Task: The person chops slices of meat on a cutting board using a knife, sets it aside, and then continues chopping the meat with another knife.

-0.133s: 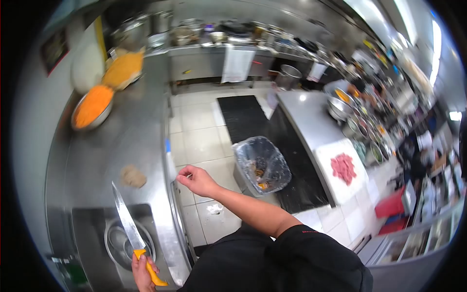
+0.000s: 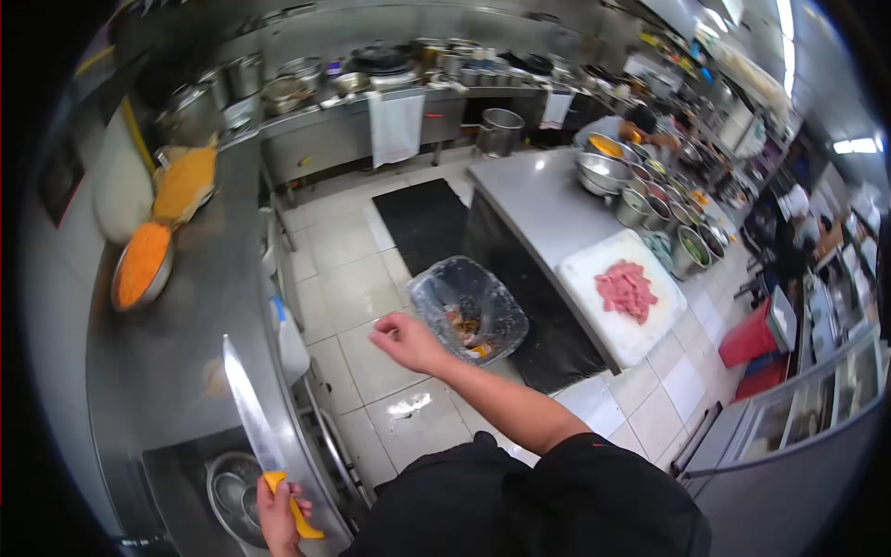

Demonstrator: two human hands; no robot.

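At the lower left, my left hand (image 2: 277, 512) is closed round the yellow handle of a long kitchen knife (image 2: 247, 405). Its blade points up and away over the steel counter and the edge of the sink. My right arm reaches forward above the tiled floor. The fingers of my right hand (image 2: 405, 342) are curled together, and whatever they may hold is hidden. Just beyond that hand stands a bin (image 2: 511, 316) with a clear liner and scraps inside. A small pale brown lump (image 2: 215, 377) lies on the counter by the knife.
The steel counter (image 2: 200, 306) bears a bowl of orange shreds (image 2: 142, 266) and a yellow heap (image 2: 184, 184). Inside the sink (image 2: 172, 483) sits a round metal bowl (image 2: 232, 497). On the right table, a white cutting board (image 2: 589, 265) carries pink meat pieces (image 2: 626, 291). Another person (image 2: 608, 130) is behind it.
The view has turned, so the counter shifts left and the table comes closer. My right hand has moved away from the counter edge, nearer the bin. The knife stays in my left hand.
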